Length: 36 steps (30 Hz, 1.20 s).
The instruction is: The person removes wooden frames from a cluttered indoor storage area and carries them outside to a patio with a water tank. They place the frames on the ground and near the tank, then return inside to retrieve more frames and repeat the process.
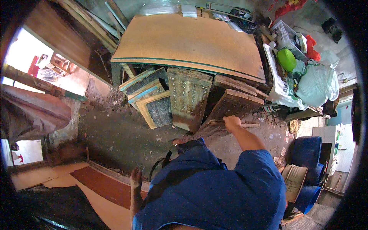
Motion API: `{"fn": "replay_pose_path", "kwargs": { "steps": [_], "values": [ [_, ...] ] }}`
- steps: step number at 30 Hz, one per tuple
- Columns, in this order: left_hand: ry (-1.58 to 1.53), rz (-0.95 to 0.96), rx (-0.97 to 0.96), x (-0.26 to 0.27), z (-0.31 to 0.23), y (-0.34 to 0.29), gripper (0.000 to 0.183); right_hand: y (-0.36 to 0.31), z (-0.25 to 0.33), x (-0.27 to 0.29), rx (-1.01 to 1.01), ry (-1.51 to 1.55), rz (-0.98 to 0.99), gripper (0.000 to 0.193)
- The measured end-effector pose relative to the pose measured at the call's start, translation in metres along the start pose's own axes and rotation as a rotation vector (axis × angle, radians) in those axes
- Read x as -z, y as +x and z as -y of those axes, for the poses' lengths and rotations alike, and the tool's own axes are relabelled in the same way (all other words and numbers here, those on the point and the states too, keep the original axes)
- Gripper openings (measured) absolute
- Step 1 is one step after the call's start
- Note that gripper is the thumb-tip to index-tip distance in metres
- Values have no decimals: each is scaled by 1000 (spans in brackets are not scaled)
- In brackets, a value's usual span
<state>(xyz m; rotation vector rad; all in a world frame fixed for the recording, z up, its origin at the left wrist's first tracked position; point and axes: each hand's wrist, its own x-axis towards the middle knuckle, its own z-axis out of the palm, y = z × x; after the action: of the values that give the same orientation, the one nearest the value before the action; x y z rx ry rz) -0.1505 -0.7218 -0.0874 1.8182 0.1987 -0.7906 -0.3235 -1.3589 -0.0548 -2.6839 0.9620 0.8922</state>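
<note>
My right hand [232,123] is closed over the top edge of a thin dark wooden panel [214,129], which leans in front of other weathered boards. Directly behind it rests a brown wooden board [234,105] with a pale worn edge. Left of these stands a tall speckled wooden board [189,97]. Beside that, a light wooden frame with a dark mesh-like panel [158,110] leans at a slant. Down at my left side hangs my left hand [136,177], apart from the boards. Some thin pale strands show by it, and its fingers are too unclear to read.
A large orange-brown table [188,42] stands over the leaning boards. At the right are white sacks [316,86], a green bowl [286,60] and a plastic crate [285,35]. A blue chair [308,151] is behind my right. Brown cloth [34,111] hangs at the left.
</note>
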Motion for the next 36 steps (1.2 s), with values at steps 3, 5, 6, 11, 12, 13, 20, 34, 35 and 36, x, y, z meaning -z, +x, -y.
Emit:
{"fn": "replay_pose_path", "kwargs": {
  "steps": [3,5,6,11,12,13,20,34,35,36],
  "values": [
    [13,74,-142,-18,-43,3,61,-15,29,6,167,-89,29,25],
    [-81,123,-146,-41,-89,1,59,-21,53,7,263,-148,54,23],
    [-20,136,-167,-52,-115,-1,58,-23,63,7,316,-160,54,22],
    [337,326,-534,-108,-216,2,58,-19,85,11,333,-129,6,20],
    [403,324,-537,-113,-227,1,59,-18,82,11,288,-108,17,21],
    [464,321,-531,-118,-233,1,60,-14,78,10,245,-94,29,21],
    [458,287,-519,-106,-214,2,61,-7,31,-21,101,8,71,23],
    [297,261,-383,-74,-143,2,60,-45,-22,-25,-69,5,31,43],
    [319,242,-358,-69,-138,1,59,-50,-32,-28,-64,17,-15,44],
    [267,257,-375,-63,-134,0,58,-53,-36,-34,-59,25,-73,46]
  ]
}}
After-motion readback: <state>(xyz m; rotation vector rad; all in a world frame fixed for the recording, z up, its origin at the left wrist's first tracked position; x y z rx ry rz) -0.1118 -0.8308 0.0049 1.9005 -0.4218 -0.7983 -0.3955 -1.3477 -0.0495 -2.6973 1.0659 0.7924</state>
